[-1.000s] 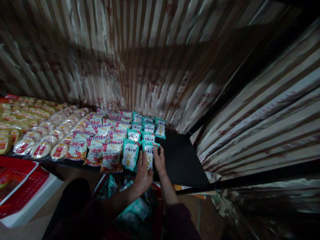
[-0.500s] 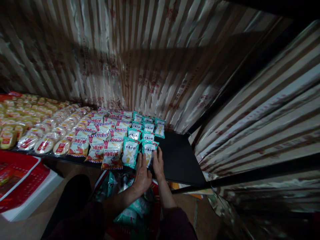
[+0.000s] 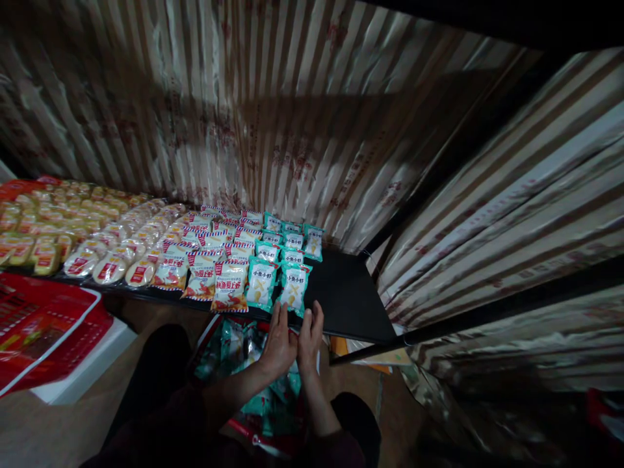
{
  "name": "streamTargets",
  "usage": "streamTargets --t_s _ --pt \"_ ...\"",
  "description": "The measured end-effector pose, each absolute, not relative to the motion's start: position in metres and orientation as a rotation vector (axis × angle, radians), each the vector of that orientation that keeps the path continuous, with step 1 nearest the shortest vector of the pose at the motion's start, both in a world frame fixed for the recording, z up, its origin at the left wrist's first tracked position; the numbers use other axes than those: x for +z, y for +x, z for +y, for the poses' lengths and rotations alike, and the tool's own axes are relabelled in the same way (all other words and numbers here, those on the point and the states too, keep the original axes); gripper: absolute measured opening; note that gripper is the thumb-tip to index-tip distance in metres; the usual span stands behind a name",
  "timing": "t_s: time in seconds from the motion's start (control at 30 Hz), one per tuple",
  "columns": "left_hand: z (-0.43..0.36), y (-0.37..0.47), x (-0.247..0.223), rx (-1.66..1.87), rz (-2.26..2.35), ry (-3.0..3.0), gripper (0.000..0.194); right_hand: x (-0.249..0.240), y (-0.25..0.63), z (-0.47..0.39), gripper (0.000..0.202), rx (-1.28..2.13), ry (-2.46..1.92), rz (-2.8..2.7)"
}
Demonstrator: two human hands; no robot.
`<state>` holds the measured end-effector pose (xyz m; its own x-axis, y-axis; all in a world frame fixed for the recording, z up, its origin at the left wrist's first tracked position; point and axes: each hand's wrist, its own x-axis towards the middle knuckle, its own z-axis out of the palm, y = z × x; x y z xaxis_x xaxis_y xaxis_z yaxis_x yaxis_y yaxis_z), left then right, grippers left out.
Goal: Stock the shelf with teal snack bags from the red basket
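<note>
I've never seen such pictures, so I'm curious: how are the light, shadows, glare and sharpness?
Head view: dim, nearly black at upper right; head view: broad shadow across the striped sheet, whose folds glint; head view: highlights on round packets; head view: the green bag nearest the fingers has legible lettering, the sheet's print soft.

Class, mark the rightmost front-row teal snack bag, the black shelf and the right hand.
Front-row teal snack bag (image 3: 294,286), head view: middle of its printed front.
Black shelf (image 3: 348,292), head view: top surface, right of the bags.
Right hand (image 3: 308,338), head view: middle of the hand.
</note>
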<state>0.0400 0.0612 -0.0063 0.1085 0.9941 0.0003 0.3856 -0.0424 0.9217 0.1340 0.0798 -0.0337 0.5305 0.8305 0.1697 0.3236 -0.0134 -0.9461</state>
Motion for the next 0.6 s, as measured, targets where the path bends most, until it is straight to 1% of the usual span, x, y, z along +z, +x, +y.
streamTargets --t_s 0.13,0.2,0.27,0.37,0.47,0.6 --pt "0.047 0.029 -0.011 0.920 1.437 1.541 0.067 -0.033 0.115 0.049 0.065 0.549 -1.575 -1.029" --pt "0.036 0.021 -0.017 0.864 1.484 1.530 0.061 -0.042 0.105 0.031 0.060 0.602 -1.591 -1.042" --pt "0.021 0.011 -0.026 0.787 1.521 1.567 0.056 -0.062 0.096 0.011 0.059 0.666 -1.623 -1.045" --pt "-0.008 -0.004 -0.044 0.709 1.466 1.734 0.048 -0.105 0.090 -0.018 0.057 0.752 -1.713 -1.125" --pt "-0.033 -0.015 -0.069 0.594 1.411 1.808 0.047 -0.142 0.091 -0.040 0.054 0.992 -1.877 -1.179" --pt "-0.043 -0.024 -0.099 0.428 1.620 1.725 0.057 -0.153 0.095 -0.047 0.045 0.992 -1.919 -1.143"
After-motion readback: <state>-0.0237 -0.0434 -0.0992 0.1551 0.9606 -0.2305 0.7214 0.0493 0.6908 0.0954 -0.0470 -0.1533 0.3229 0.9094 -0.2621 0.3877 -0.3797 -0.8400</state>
